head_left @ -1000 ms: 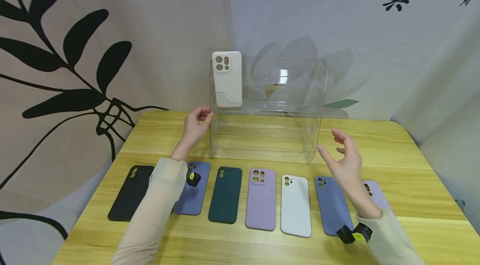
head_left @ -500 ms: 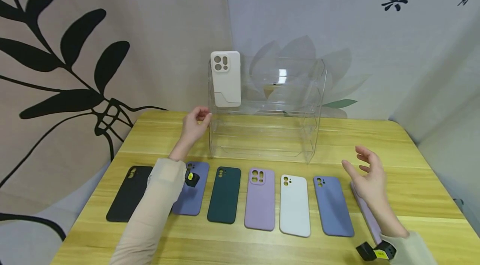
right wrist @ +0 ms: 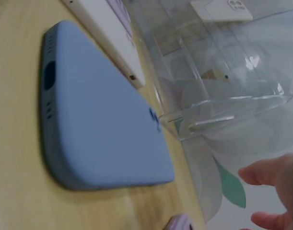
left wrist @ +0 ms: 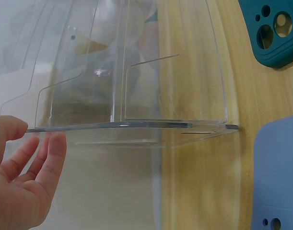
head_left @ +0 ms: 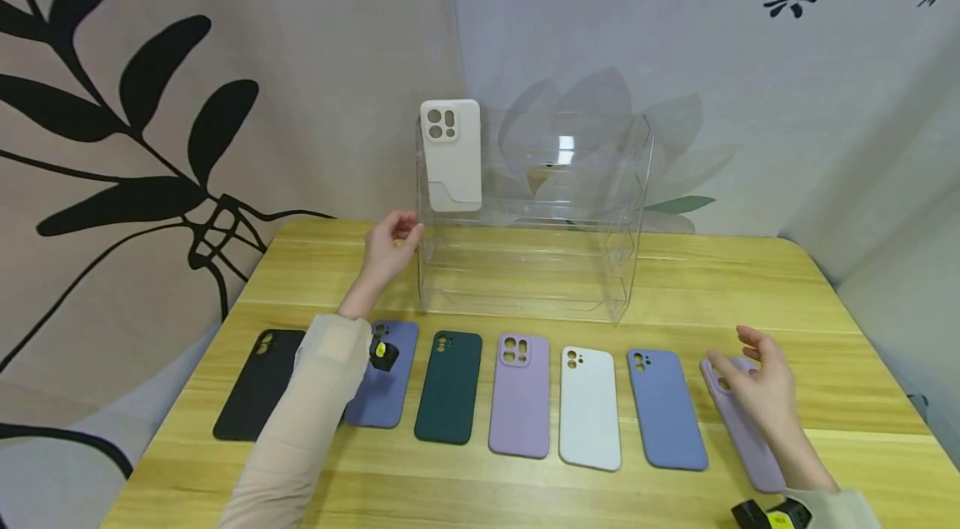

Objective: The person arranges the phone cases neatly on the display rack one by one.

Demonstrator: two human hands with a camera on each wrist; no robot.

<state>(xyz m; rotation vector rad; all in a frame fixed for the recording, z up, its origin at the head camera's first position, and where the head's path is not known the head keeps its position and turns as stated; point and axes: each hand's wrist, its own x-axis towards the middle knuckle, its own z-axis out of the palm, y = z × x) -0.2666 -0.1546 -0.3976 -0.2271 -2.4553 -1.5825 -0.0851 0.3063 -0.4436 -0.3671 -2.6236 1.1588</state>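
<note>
My left hand [head_left: 390,250] pinches the left side edge of a clear acrylic display stand [left wrist: 151,125], thumb on one face and fingers on the other. A white phone case [head_left: 453,158] stands upright at the left of the stand's upper tier. My right hand [head_left: 765,391], fingers loosely bent and apart, hovers over the lilac phone case [head_left: 750,444] at the right end of the row. Whether it touches that case cannot be told. Beside it lies a blue-grey phone case [right wrist: 108,115], large in the right wrist view.
Along the wooden table [head_left: 847,329] lie several more phone cases: black [head_left: 258,387], blue-violet [head_left: 390,396], dark green [head_left: 448,387], lilac [head_left: 519,404] and white [head_left: 590,408]. A patterned curtain [head_left: 337,54] hangs behind the stand.
My right hand has moved rightward and toward me, from beside the stand's right side to above the rightmost lilac case. The left hand stays at the stand's left side.
</note>
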